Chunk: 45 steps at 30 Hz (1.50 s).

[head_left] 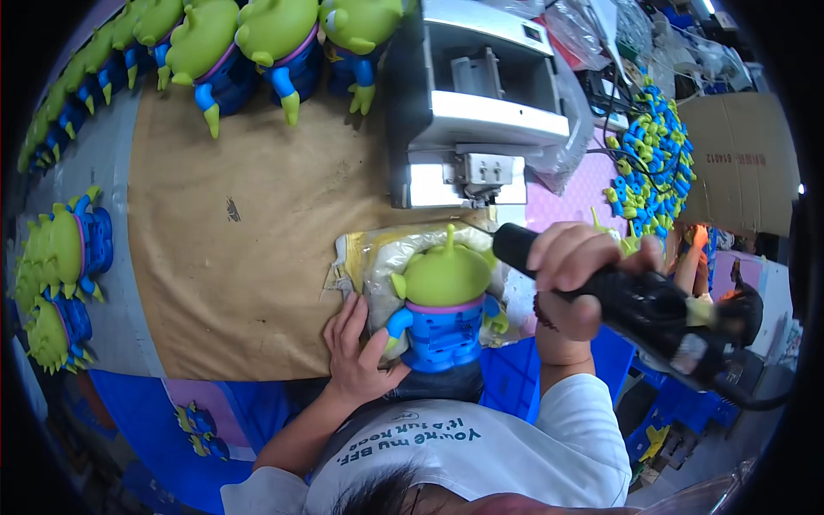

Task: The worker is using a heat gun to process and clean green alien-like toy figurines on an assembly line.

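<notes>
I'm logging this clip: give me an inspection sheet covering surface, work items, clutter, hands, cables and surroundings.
Surface: brown sheet over the table's middle.
Work items: green-and-blue toy on a padded cushion; black handheld tool.
Clutter: back toys in a row; left toys grouped; small blue-and-green parts piled at right.
Hands: left hand spread beside the toy; right hand gripping the tool.
Cables: black cable at the tool's rear end.
Surroundings: grey machine behind the cushion; cardboard box far right.
</notes>
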{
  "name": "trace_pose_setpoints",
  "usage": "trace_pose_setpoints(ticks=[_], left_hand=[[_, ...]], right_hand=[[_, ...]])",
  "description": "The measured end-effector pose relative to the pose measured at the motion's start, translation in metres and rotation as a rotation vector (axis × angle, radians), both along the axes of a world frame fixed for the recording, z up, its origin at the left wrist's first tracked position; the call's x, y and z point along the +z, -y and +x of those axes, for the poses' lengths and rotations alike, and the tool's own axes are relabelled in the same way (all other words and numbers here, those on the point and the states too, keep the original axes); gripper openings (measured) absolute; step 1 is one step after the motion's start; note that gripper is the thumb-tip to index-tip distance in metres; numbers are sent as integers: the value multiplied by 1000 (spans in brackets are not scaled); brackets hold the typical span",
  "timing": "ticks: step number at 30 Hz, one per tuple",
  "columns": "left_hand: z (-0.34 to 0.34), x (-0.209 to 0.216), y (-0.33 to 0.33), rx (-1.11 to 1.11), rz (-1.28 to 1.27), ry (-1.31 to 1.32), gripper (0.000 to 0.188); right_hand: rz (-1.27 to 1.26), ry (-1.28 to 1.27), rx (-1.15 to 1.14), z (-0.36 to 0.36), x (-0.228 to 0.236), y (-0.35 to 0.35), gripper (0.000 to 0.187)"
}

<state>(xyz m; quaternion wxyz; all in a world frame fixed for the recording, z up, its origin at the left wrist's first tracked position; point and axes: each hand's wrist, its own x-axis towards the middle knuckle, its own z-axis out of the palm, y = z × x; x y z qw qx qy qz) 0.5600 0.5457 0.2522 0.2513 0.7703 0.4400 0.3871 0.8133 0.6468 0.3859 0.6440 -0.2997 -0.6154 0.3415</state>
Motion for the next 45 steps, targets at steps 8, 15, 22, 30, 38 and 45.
trace_pose_setpoints(ticks=[8,15,22,30,38,45], left_hand=[[7,6,-2,36,76,-5,88],[7,-1,0,67,137,2,93],[8,0,5,69,127,-13,94],[11,0,6,81,162,-9,96],[10,1,10,93,145,-25,96],[11,-1,11,117,178,-36,90]], right_hand=[[328,-185,99,27,99,-62,30],[434,136,-244,-2,61,-79,24],[11,133,-126,-9,68,-50,30],[-242,6,-99,-16,63,-85,46],[-290,-57,87,-20,99,14,58],[-293,-100,232,-52,72,94,79]])
